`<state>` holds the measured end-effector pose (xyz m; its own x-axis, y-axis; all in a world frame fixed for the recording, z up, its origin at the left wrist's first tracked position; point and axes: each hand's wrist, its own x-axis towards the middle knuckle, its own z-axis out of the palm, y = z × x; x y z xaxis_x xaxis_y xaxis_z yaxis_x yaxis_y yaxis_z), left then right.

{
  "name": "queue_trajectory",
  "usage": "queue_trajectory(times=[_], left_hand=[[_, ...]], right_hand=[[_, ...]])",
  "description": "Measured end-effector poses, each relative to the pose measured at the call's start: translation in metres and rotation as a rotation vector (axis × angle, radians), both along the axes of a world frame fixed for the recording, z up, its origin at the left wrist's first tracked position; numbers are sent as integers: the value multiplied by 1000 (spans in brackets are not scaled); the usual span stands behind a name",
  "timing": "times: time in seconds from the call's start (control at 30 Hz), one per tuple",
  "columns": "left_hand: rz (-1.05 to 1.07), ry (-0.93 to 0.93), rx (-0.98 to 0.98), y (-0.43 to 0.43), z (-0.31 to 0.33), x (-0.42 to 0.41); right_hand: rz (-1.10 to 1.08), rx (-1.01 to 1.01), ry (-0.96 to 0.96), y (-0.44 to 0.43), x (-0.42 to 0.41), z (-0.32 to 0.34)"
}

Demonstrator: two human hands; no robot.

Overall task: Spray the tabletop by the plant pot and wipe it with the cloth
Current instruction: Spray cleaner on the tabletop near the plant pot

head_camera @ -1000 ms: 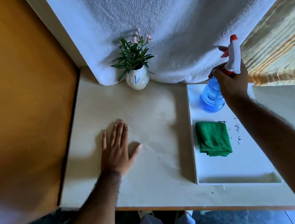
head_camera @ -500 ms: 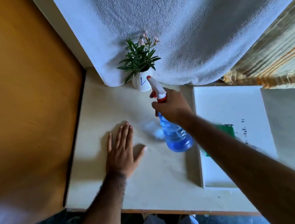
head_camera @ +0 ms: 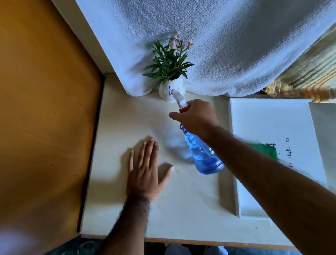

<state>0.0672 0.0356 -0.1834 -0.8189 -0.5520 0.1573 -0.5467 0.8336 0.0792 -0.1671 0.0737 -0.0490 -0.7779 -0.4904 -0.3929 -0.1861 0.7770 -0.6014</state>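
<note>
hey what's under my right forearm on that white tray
A green cloth lies on the white tray; only its right part shows. The right forearm covers the rest.

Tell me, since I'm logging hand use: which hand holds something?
The right hand grips the blue spray bottle near the plant pot. The left hand lies flat and empty on the tabletop.

The left hand (head_camera: 145,171) is lying palm-down on the table (head_camera: 190,208), fingers together, thumb splayed, forearm running back toward the near table edge; the right hand (head_camera: 197,118) is hanging above the table, arm outstretched, fingers curled in a closed grip
</note>
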Motion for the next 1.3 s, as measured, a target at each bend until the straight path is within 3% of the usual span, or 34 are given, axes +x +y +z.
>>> queue_trajectory(times=[0.53,0.77,0.97,1.2,1.3], left_hand=[[4,3,-9,0,1,0],[0,29,-25,-1,-3,2],[-18,40,-25,-1,-6,1],[-23,39,9,-2,-5,0],[-20,19,9,-1,-4,0]], right_hand=[[-32,-55,-47,12,-1,8],[-190,-457,57,48,-15,53],[-320,-801,263,99,-62,75],[-377,-724,506,149,-112,43],[-401,-719,457,161,-120,27]])
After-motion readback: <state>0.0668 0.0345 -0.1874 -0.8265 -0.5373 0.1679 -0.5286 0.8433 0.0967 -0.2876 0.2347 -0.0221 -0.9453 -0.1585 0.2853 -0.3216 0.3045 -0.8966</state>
